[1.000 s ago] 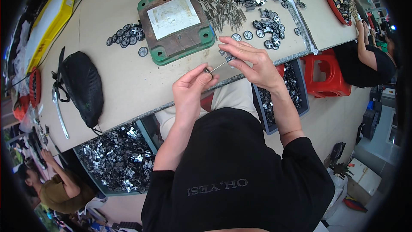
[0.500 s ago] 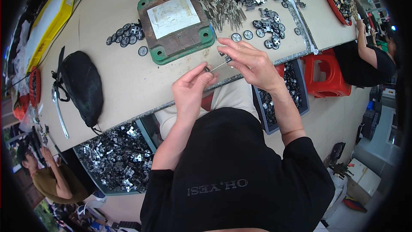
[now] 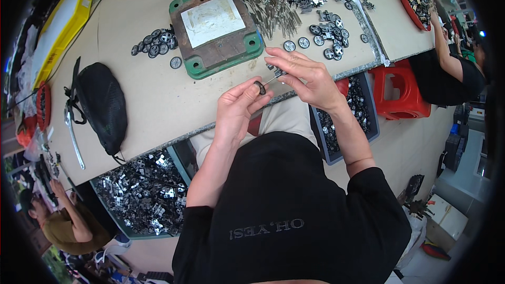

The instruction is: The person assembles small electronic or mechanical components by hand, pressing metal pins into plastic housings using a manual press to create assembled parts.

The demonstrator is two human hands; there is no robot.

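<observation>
Just past the table's front edge, my left hand (image 3: 235, 109) pinches a small black toy wheel (image 3: 260, 88) between thumb and fingers. A thin metal axle rod (image 3: 270, 80) runs from the wheel toward a small dark plastic part (image 3: 279, 73). That part is gripped in the fingertips of my right hand (image 3: 314, 83), and its exact shape is partly covered. Both hands are close together in front of a green press base (image 3: 214, 66) with a white plate on top.
Wheels lie in piles left (image 3: 153, 43) and right (image 3: 331, 34) of the press. Loose metal rods (image 3: 271, 2) are heaped behind. Bins of dark parts (image 3: 142, 194) stand below the table edge. A black mesh pouch (image 3: 100, 105) lies at left, a red stool (image 3: 400, 89) stands at right.
My left hand has moved slightly right, closer to my right hand. The wheel has turned and shows more of its face, and less of the rod is exposed.
</observation>
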